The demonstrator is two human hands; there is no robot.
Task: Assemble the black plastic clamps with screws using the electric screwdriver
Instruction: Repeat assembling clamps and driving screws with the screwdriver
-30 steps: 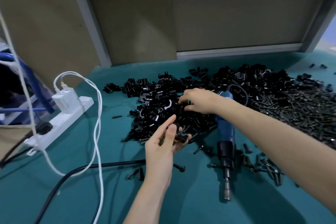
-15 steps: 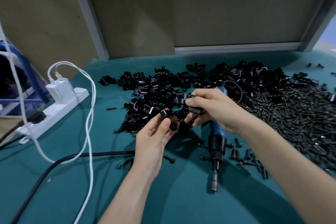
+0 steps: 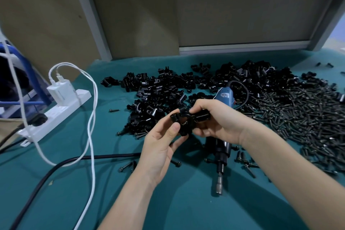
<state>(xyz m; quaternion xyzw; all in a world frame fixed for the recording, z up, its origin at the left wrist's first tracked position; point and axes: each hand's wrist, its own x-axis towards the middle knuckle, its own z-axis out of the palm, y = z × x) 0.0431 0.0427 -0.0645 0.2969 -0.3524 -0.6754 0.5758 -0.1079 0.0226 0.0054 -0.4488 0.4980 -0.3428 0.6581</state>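
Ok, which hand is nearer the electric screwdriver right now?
Right. The right hand is above the electric screwdriver, covering its middle; the left hand is off to its left side. Both grip black clamp pieces.

Left hand [image 3: 158, 147] and right hand [image 3: 220, 125] are bare, forearms uncovered, nails short.

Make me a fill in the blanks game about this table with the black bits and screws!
1. The electric screwdriver has a ____ handle.
2. The power strip is coloured ____.
3. The screw pile lies to the ____ of the clamp pile.
4. Counting the left hand and right hand, the number of hands holding clamp pieces is ____.

Missing words: blue, white, right, two.
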